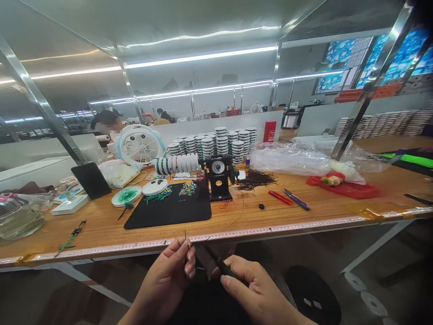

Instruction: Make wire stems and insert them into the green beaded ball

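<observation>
Just in front of the table edge, my left hand (167, 275) pinches a thin, dark, short piece (185, 235) that stands up from the fingertips. My right hand (255, 284) is closed round a slim black-handled tool (218, 261). The tool points up and left, and its fine tip looks bent; its exact kind does not show. A small gap separates the tool from my left fingers. Behind both hands, a measuring tape (237, 234) runs along the table's front edge. Farther back on the table lies a black mat (176, 214) with small coloured beads (188, 188).
A black winder with a dial (218, 168) carries white spools (182, 163). Spool stacks (221, 142) and a white fan (141, 145) stand behind. A red pen (280, 197), tweezers (296, 199), dark cord pieces (255, 179) and a red bag (352, 187) lie rightward. A glass pot (20, 221) is left.
</observation>
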Demonstrator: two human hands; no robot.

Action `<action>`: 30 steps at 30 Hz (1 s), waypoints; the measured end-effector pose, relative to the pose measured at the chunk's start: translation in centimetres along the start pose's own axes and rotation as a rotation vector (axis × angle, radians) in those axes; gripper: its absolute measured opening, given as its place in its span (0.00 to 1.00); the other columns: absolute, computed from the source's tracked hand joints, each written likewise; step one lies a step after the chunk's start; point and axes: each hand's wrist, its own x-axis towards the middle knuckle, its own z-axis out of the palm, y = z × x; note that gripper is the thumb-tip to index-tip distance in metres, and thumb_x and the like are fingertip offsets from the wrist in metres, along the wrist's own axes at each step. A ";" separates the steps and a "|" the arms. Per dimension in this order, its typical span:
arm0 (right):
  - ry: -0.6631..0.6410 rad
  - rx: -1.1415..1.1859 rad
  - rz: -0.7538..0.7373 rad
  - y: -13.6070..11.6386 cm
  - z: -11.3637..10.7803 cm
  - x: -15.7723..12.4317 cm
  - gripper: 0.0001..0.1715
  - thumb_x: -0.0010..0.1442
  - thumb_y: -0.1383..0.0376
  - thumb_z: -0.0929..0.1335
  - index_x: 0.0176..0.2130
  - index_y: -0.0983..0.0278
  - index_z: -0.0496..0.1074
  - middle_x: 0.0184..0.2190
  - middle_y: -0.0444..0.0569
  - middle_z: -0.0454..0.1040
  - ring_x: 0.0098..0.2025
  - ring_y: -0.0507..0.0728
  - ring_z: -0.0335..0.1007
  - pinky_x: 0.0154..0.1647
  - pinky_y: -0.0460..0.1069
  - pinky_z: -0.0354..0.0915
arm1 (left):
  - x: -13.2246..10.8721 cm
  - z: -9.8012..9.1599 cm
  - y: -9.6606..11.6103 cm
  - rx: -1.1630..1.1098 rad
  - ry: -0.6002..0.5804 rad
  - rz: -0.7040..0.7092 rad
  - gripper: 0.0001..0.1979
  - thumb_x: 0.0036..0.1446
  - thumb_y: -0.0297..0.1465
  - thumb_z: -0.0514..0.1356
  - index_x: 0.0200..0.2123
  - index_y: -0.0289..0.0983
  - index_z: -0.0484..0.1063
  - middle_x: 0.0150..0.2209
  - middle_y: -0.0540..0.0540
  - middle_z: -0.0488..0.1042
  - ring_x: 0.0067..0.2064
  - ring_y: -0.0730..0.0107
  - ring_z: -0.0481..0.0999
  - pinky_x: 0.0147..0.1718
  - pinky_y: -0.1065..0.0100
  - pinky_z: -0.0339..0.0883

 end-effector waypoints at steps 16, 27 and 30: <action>0.015 -0.019 -0.115 0.4 0.3 0.3 0.19 0.58 0.57 0.61 0.23 0.67 0.66 0.24 0.46 0.62 0.29 0.51 0.56 0.33 0.46 0.56 | -0.6 1.7 -1.1 -0.041 -0.114 -0.097 0.09 0.53 0.31 0.62 0.28 0.34 0.64 0.20 0.54 0.56 0.17 0.85 0.47 0.16 0.78 0.43; 0.050 0.004 -0.082 1.0 -0.1 0.1 0.20 0.57 0.56 0.62 0.21 0.66 0.59 0.23 0.44 0.58 0.28 0.50 0.53 0.31 0.46 0.55 | -0.5 1.6 -1.6 -0.058 -0.109 -0.054 0.07 0.54 0.29 0.61 0.28 0.34 0.64 0.19 0.54 0.57 0.18 0.85 0.48 0.16 0.78 0.43; 0.048 0.034 -0.065 1.1 -0.3 0.0 0.21 0.57 0.55 0.63 0.21 0.67 0.62 0.22 0.44 0.58 0.28 0.50 0.53 0.31 0.45 0.55 | -0.7 1.8 -1.8 -0.020 -0.098 -0.051 0.08 0.54 0.30 0.61 0.28 0.35 0.64 0.19 0.54 0.58 0.18 0.84 0.48 0.16 0.78 0.44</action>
